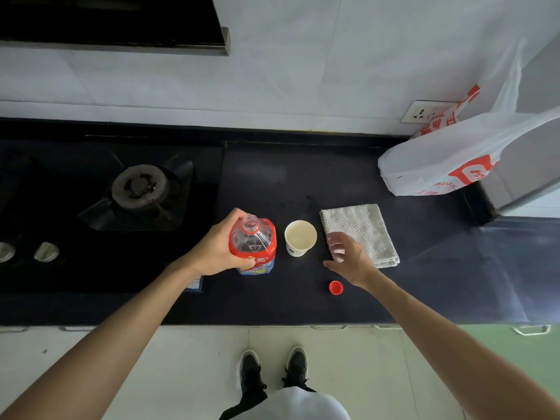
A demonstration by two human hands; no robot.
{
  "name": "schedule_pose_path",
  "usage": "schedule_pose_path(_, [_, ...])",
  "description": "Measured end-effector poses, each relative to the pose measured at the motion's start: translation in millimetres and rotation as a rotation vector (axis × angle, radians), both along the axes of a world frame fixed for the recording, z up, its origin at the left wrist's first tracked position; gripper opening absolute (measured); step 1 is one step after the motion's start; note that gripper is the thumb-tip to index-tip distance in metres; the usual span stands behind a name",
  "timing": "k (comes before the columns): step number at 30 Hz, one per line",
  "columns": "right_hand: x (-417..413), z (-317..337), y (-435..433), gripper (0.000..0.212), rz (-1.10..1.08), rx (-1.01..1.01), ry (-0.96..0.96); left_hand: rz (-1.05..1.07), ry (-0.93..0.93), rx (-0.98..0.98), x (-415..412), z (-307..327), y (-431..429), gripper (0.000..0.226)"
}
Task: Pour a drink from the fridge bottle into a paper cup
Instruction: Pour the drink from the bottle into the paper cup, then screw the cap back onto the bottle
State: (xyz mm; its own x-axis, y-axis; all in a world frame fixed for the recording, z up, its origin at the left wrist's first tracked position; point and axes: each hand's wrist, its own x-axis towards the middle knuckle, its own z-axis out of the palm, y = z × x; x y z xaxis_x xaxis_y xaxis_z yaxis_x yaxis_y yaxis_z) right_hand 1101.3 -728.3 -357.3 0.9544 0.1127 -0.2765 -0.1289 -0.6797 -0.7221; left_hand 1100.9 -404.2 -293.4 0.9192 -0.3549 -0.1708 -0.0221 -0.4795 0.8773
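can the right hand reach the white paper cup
Probably yes: the right hand hovers open just right of the white paper cup, only bare dark countertop between them; the red-labelled plastic bottle stands opposite.

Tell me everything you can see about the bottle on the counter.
The bottle is clear plastic with a red label, blue and yellow lower down. Its neck is open; the red cap lies apart on the dark counter. It stands upright, left of the paper cup without touching it. The left hand grips its side. Its fill level cannot be told.
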Motion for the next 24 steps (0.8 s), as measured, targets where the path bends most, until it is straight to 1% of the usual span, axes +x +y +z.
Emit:
schedule_pose_path(3, [-14, -1, -11, 0.040, 0.064, -0.102, -0.075, 0.000, 0.002, 0.003, 0, -1, 0, 0.077])
schedule_pose_path(5, [-24, -2, -17, 0.032, 0.112, -0.155, -0.092, -0.001, -0.001, 0.004, 0, -2, 0, 0.077])
schedule_pose_path(7, [-32, -4, -20, 0.033, 0.156, -0.214, -0.077, -0.002, -0.001, 0.004, 0, -2, 1, 0.078])
schedule_pose_path(11, [-43, -9, -22, 0.043, 0.222, -0.343, -0.038, 0.001, 0.001, 0.002, 1, -3, 2, 0.079])
schedule_pose_path(14, [-47, -12, -19, 0.047, 0.249, -0.398, -0.005, 0.006, 0.001, 0.001, 1, -3, 2, 0.079])
schedule_pose_path(16, [-49, -14, -18, 0.045, 0.255, -0.403, -0.001, 0.007, 0.003, -0.002, 0, -4, 1, 0.079])
schedule_pose_path(20, [-52, -18, -16, 0.031, 0.272, -0.390, -0.043, 0.010, -0.003, -0.006, 0, -4, 3, 0.079])
schedule_pose_path(24, [-51, -13, -10, 0.033, 0.285, -0.364, -0.139, 0.013, -0.011, -0.012, -1, -3, 3, 0.077])
